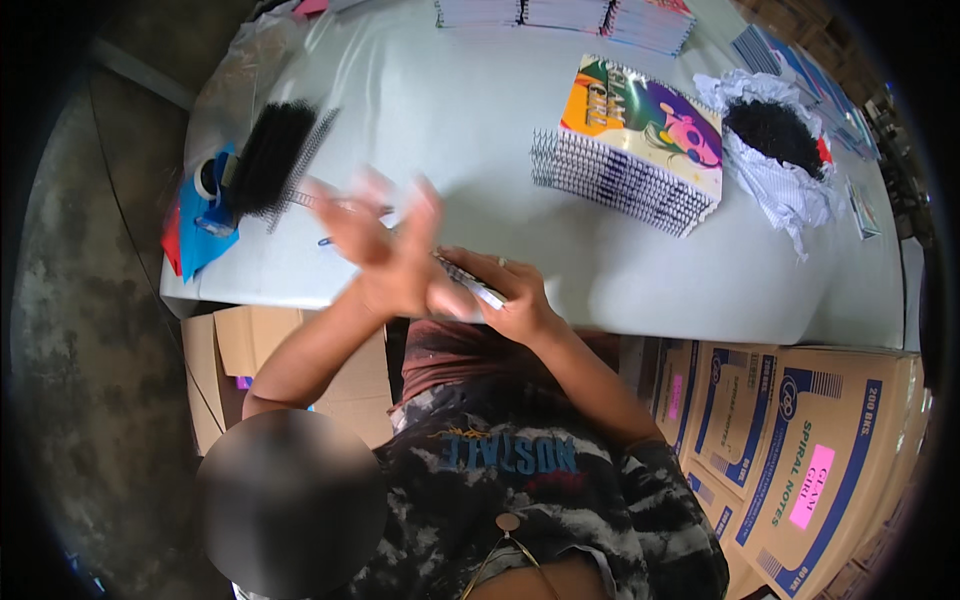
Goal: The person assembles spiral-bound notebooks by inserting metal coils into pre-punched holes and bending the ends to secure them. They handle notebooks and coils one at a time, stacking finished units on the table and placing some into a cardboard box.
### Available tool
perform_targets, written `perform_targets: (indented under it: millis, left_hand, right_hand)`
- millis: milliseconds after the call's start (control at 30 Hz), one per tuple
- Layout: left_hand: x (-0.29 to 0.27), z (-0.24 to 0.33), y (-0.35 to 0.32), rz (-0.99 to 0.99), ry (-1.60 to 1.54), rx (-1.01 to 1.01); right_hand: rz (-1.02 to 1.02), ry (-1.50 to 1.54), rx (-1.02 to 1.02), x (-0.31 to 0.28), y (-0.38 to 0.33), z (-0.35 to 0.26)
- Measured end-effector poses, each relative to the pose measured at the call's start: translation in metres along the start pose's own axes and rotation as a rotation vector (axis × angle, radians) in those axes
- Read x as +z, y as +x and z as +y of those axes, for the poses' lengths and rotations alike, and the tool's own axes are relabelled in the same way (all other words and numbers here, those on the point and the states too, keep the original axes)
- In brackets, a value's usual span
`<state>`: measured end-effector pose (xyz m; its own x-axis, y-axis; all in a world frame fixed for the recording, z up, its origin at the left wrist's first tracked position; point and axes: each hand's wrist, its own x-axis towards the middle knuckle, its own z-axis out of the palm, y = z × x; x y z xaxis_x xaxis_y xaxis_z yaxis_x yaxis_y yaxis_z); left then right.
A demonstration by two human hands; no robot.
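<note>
My right hand (pixel 520 300) is closed around a thin spiral notebook (pixel 474 282), tilted so that its edge shows at the table's near side. Smeared by motion, my left hand (pixel 385 245) is raised just left of the notebook with its fingers apart. A thin wire coil (pixel 312 201) runs behind or between those blurred fingers; whether they grip it, I cannot tell. Partly hidden beyond this hand, a small blue item (pixel 325 241) lies on the table. To the left is a pile of black binding coils (pixel 270 160).
A stack of spiral notebooks (pixel 640 160) with a colourful cover stands on the white table (pixel 460 110). Black coils (pixel 775 135) lie on crumpled paper (pixel 800 215) to its right. At left sits a blue tape dispenser (pixel 215 205). Cardboard cartons (pixel 800 450) are stacked below the table.
</note>
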<state>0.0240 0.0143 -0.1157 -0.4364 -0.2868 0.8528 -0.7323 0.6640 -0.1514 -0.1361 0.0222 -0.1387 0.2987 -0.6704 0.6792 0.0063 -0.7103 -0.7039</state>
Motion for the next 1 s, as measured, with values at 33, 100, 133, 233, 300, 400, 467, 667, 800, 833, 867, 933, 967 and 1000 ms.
perform_targets:
  millis: [33, 100, 133, 233, 300, 400, 467, 667, 800, 833, 867, 933, 967, 1000]
  left_hand:
    - [-0.004, -0.008, 0.012, 0.012, 0.060, -0.055]
    - [0.002, 0.016, 0.005, -0.149, -0.016, -0.211]
    - [0.017, 0.023, -0.035, -0.227, -0.237, -0.052]
    - [0.004, 0.041, -0.046, -0.179, -0.164, 0.103]
    - [-0.007, 0.026, -0.006, -0.141, 0.029, -0.051]
    - [-0.009, 0.027, 0.013, -0.301, -0.078, -0.186]
    - [-0.001, 0.041, -0.030, -0.360, -0.290, -0.143]
    - [-0.085, 0.059, 0.075, -0.381, -0.491, -0.634]
    - [-0.095, 0.026, 0.074, -0.104, -0.598, -1.125]
    - [-0.087, 0.015, 0.067, -0.060, -0.802, -1.180]
    - [-0.079, 0.013, 0.069, -0.057, -0.942, -1.267]
    - [-0.066, 0.005, 0.063, -0.105, -1.148, -1.383]
    - [-0.060, 0.004, 0.061, -0.136, -1.249, -1.395]
    - [-0.055, 0.001, 0.064, -0.165, -1.255, -1.329]
  right_hand:
    - [0.020, 0.004, -0.056, 0.003, 0.001, 0.003]
    - [-0.020, 0.025, 0.110, 0.001, -0.006, 0.006]
    - [0.021, 0.078, 0.112, 0.003, -0.002, 0.005]
    - [0.060, 0.053, 0.061, -0.003, -0.001, 0.008]
    - [-0.029, 0.034, 0.080, -0.007, 0.002, -0.005]
    - [0.011, 0.172, 0.122, 0.003, -0.004, 0.008]
    - [0.030, 0.125, 0.174, 0.003, 0.002, 0.005]
    - [-0.122, 0.148, -0.194, 0.002, 0.041, -0.045]
    - [-0.097, -0.238, -0.021, -0.037, 0.079, -0.072]
    - [-0.266, -0.266, 0.209, -0.041, 0.085, -0.075]
    - [-0.313, -0.116, 0.388, -0.044, 0.089, -0.071]
    - [-0.261, 0.098, 0.580, -0.045, 0.085, -0.061]
    - [-0.160, 0.161, 0.601, -0.045, 0.076, -0.056]
    - [-0.058, 0.223, 0.621, -0.044, 0.071, -0.052]
